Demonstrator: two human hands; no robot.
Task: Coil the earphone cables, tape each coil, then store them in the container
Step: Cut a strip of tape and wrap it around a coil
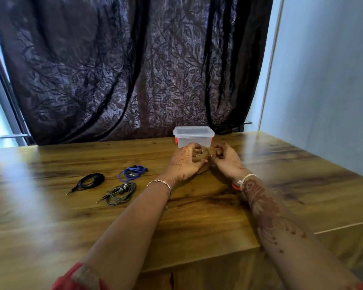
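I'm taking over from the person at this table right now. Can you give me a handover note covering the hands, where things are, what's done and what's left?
Left hand: grips the brown tape roll.
Right hand: fingers curled at the roll's right edge, apparently picking at the tape end.
Cables: black cable, blue cable and grey-green cable lie in loose coils on the table, left of the hands. No tape is visible on them.
Container: just behind the hands, lid on.
Done: cables look roughly coiled.
Left: tape each coil, open the container, store them.
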